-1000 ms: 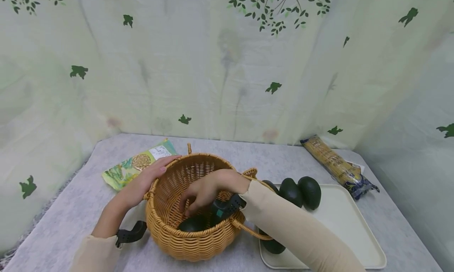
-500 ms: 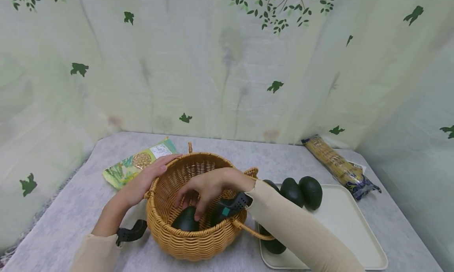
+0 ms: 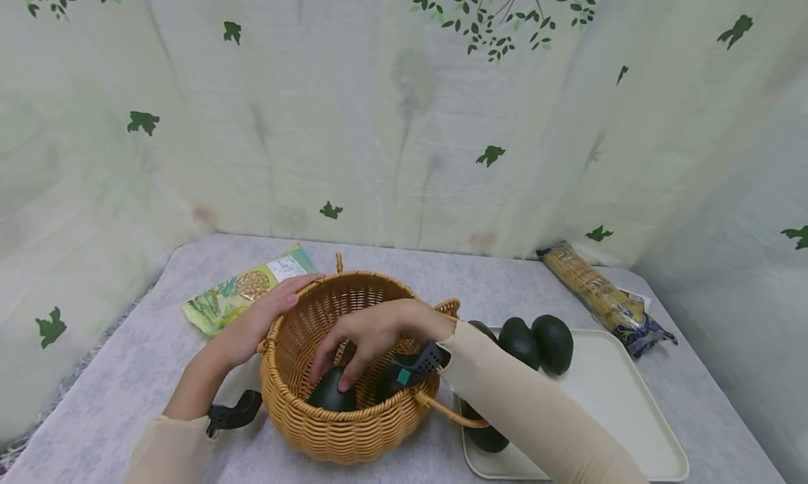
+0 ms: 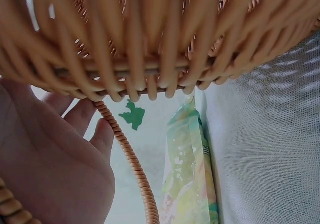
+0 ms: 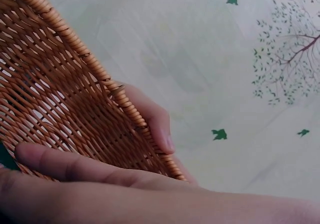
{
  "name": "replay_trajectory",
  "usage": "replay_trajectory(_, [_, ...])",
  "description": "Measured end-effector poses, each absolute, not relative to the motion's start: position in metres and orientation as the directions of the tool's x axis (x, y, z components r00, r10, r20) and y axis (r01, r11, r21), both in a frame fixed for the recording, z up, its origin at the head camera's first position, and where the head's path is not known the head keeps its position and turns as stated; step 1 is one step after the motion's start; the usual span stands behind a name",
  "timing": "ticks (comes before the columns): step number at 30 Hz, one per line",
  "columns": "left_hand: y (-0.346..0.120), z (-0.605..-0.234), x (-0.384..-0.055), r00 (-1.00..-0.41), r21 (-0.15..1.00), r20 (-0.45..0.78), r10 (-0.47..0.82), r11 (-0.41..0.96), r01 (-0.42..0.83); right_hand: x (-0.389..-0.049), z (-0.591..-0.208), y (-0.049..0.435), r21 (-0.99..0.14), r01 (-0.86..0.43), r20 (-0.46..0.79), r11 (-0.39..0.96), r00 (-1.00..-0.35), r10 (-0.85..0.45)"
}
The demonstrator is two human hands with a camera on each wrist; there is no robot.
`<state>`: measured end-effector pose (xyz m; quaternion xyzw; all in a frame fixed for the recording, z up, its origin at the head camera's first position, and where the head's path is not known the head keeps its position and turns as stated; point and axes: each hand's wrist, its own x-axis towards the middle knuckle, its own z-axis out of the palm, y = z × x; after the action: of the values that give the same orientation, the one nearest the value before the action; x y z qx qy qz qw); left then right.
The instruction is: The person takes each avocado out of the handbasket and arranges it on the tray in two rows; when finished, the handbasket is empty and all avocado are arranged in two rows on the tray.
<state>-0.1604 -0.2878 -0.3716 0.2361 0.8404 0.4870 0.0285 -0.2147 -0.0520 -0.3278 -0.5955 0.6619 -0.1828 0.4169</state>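
A round wicker basket stands on the table in the head view. My left hand grips its far-left rim; in the right wrist view that hand's thumb hooks over the edge. Inside the basket, my right hand holds a dark green avocado near the front wall, its thumb on top and its fingers on the far side. Only a dark green sliver of the avocado shows in the right wrist view. From the left wrist, my left palm lies against the outside of the weave.
At the right, a cream tray bears several avocados, partly hidden by my right sleeve. A bag of noodles lies behind it. A green food packet lies behind the left hand. The basket's handle hangs over the tray's edge.
My right hand has lifted and spread slightly, then closed its thumb down on the avocado. The avocado has shifted left and tipped more upright. My left hand has stayed on the rim.
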Motion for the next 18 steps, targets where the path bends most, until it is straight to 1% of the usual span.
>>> replay_trajectory(7, [-0.2887,-0.3719,-0.1601,-0.888,0.833,0.177,0.423,0.417,0.365,-0.2142,-0.3299,-0.0526,-0.725,-0.645,-0.370,0.242,0.068,-0.927])
replay_trajectory(18, [-0.2888,-0.3728,-0.1611,-0.888,0.834,0.179,0.423,0.414,0.365,-0.2119,-0.3285,-0.0526,-0.714,-0.647,-0.370,0.267,0.025,-0.929])
